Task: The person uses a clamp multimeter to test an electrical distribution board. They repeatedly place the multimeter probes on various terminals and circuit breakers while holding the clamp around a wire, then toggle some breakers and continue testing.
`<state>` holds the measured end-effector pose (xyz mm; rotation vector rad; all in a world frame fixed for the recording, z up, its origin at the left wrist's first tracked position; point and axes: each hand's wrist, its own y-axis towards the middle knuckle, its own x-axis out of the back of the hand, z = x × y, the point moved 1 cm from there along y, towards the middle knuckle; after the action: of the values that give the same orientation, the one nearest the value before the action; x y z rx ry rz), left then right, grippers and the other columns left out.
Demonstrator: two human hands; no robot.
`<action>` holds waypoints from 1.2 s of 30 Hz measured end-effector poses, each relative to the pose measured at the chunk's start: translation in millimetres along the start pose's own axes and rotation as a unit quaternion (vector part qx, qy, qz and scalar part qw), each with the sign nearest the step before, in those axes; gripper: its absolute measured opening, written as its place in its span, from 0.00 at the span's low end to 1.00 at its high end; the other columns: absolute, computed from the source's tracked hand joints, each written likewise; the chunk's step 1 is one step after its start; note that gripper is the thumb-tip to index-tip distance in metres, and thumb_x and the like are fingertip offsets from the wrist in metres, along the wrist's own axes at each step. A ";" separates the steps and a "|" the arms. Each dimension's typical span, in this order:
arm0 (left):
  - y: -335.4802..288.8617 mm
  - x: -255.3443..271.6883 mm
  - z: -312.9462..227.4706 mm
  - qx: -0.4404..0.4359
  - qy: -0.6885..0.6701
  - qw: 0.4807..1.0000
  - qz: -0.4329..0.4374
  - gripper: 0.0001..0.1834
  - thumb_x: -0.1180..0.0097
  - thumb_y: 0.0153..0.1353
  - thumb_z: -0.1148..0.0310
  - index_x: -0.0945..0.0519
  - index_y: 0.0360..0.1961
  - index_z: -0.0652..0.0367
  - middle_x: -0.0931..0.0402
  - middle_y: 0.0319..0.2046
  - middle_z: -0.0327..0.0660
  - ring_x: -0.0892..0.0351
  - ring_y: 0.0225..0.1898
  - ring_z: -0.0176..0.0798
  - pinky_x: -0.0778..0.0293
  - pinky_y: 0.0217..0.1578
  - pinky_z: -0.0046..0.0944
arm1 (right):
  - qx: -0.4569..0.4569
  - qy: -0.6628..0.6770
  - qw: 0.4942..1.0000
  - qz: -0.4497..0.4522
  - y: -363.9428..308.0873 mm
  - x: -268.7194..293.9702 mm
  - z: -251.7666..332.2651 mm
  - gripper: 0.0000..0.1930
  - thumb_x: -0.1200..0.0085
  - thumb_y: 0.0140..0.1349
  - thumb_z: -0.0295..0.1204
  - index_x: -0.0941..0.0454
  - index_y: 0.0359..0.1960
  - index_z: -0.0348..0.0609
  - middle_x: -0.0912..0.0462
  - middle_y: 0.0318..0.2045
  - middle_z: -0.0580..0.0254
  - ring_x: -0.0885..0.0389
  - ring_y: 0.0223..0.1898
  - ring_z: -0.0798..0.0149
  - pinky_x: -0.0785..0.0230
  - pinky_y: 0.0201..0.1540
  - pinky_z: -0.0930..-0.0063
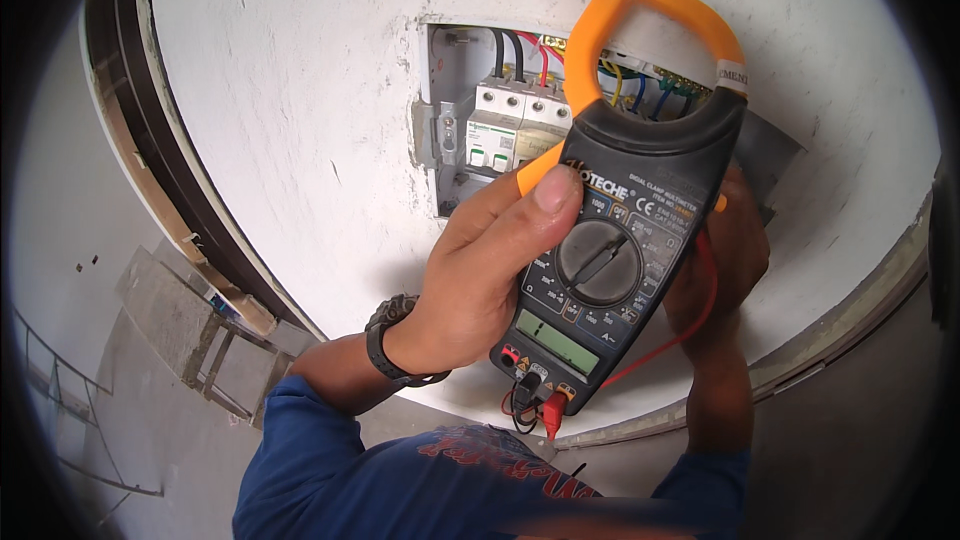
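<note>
My left hand [490, 260] grips a black and orange clamp meter [600, 255], its thumb across the front edge. The orange clamp ring [590, 25] is closed and points up, in front of an electrical box [433, 120] set in the wall. The meter's dial faces me, and its small display [557, 343] is near the bottom. A black plug [525, 392] and a red plug [553, 412] sit in its sockets. Behind the meter, my right hand [735, 260] is curled, its fingers mostly hidden. A red lead [655, 360] runs up beside it; what it holds cannot be made out.
White circuit breakers [508, 130] stand inside the box, with black wires [499, 52], red wires and blue and green wires around them. A grey panel [770, 160] juts out at the box's right. A dusty wooden stand [205, 340] and a metal frame [75, 405] are at lower left.
</note>
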<state>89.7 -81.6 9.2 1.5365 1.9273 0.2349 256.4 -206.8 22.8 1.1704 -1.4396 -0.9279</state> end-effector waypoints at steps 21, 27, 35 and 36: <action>-18.3 24.8 15.1 0.013 0.084 0.992 -0.095 0.43 0.76 0.81 0.35 0.27 0.65 0.66 0.15 0.42 0.62 0.11 0.40 0.49 0.13 0.42 0.45 | 0.011 0.042 0.998 -0.035 -22.1 12.3 -7.5 0.15 0.31 0.63 0.24 0.21 0.49 0.38 0.15 0.37 0.51 0.16 0.34 0.55 0.22 0.36 0.63; -14.6 17.4 12.8 0.033 0.111 0.993 -0.039 0.44 0.74 0.80 0.34 0.30 0.66 0.67 0.16 0.42 0.64 0.11 0.40 0.52 0.13 0.42 0.47 | 0.010 0.017 0.999 -0.042 -25.0 20.3 -11.2 0.13 0.32 0.63 0.23 0.21 0.47 0.38 0.15 0.34 0.53 0.16 0.32 0.57 0.23 0.34 0.65; -2.0 2.1 20.8 0.035 0.090 0.995 -0.026 0.45 0.73 0.80 0.34 0.29 0.67 0.68 0.16 0.42 0.62 0.12 0.41 0.52 0.14 0.43 0.46 | 0.005 0.010 0.999 -0.049 -25.7 19.3 -15.6 0.15 0.29 0.58 0.20 0.20 0.46 0.38 0.14 0.35 0.53 0.16 0.33 0.55 0.23 0.33 0.65; -0.7 1.9 21.8 0.039 0.082 0.995 -0.030 0.45 0.73 0.80 0.34 0.28 0.67 0.68 0.16 0.42 0.62 0.12 0.42 0.52 0.14 0.44 0.46 | 0.008 0.011 0.999 -0.051 -25.7 18.8 -16.0 0.16 0.29 0.58 0.19 0.20 0.45 0.37 0.14 0.35 0.53 0.16 0.33 0.55 0.23 0.34 0.64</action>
<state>101.6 -85.5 -8.7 1.5472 2.1304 0.2695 276.8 -230.5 5.7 1.2705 -1.3827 -0.9724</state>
